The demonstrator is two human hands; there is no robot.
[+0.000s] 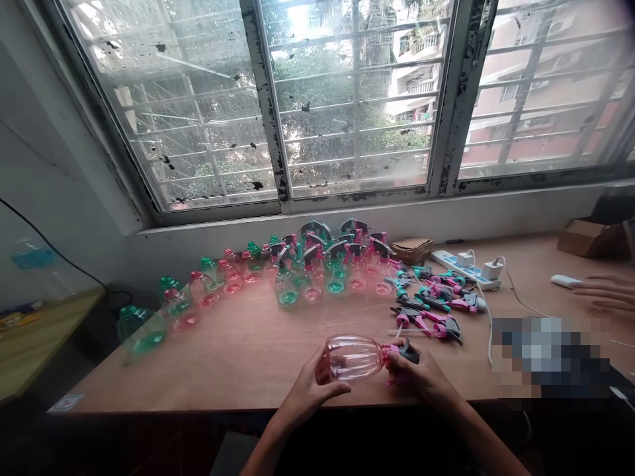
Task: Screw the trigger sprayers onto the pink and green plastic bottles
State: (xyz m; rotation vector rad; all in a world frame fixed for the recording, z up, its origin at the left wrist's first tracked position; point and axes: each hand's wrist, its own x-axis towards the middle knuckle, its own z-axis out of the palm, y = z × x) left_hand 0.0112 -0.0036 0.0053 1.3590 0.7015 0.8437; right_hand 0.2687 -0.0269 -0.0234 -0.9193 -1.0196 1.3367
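Note:
A clear pink spray bottle (pixel 354 357) lies sideways in the air over the table's front edge, its neck pointing right. My left hand (pixel 310 385) is wrapped round the bottle's base, thumb beneath. At the neck, my right hand (pixel 421 371) grips the pink and grey trigger sprayer (pixel 407 352), which sits on the bottle's mouth; how tightly it is seated cannot be seen. Just beyond the right hand lies a pile of loose trigger sprayers (pixel 436 297) in pink, green and grey.
Bottles with sprayers (pixel 336 274) stand grouped below the window. Several open bottles (pixel 181 311) run down the table's left side. A power strip (pixel 466 270) with white cables, a cardboard box (pixel 592 235) and another person's hand (pixel 608 291) are at the right.

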